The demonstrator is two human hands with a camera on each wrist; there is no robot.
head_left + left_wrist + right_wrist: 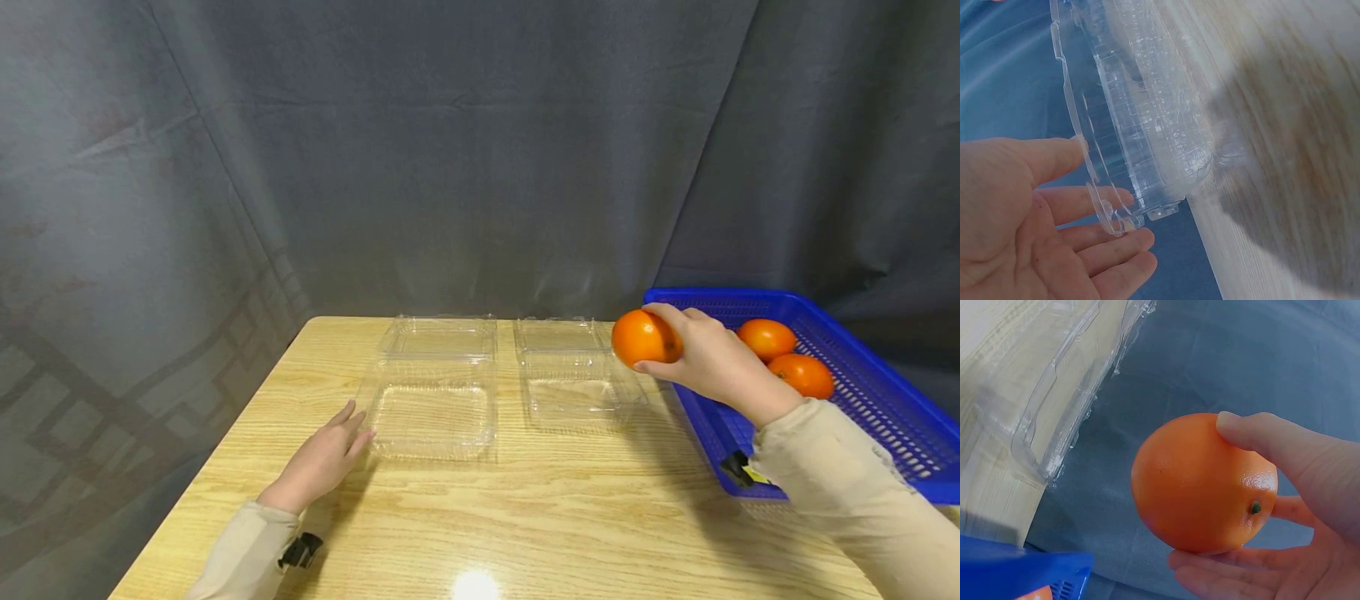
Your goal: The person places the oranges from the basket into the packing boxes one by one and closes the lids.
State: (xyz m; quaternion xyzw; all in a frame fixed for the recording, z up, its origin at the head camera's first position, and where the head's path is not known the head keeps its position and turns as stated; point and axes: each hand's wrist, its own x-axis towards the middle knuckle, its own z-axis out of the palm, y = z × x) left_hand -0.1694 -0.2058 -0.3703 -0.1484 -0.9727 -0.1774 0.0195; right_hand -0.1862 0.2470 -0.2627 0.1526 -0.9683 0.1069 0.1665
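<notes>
An orange is gripped in my right hand, up in the air between the blue basket and the smaller clear plastic container. The right wrist view shows thumb and fingers round the orange, its green stem end toward the palm. My left hand is at the left side of the larger clear plastic container, fingers extended. In the left wrist view, the thumb and fingertips of that hand are right at the container's rim. Both containers lie with their lids folded back.
At the right stands a blue plastic basket with more oranges, among them one orange at the back and another orange nearer. Behind the wooden table hangs a grey curtain.
</notes>
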